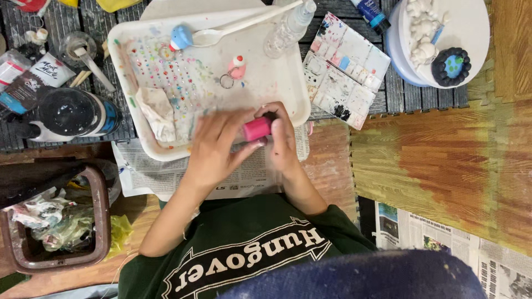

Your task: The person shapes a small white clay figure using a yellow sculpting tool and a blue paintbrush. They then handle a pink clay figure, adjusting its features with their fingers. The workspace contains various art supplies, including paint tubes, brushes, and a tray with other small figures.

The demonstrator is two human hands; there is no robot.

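Observation:
My left hand [213, 149] and my right hand [282, 138] meet over the near edge of a white tray [288, 83]. Between them they grip a small pink cylinder [256, 128]; the left fingers hold its left end and the right fingers wrap its right end. On the tray lie a sheet of small coloured gems [177, 72], a crumpled white tissue [157, 111], a white spoon [233, 27], a blue-capped charm [180, 37] and a pink charm on a ring [235, 69].
A clear bottle [288, 25] and a stained paint palette [343, 72] lie right of the tray. A round white board [471, 27] with clay figures stands at far right. At left are a dark jar [72, 113] and a brown bin [102, 221] of scraps. Newspaper [144, 171] sits under the tray.

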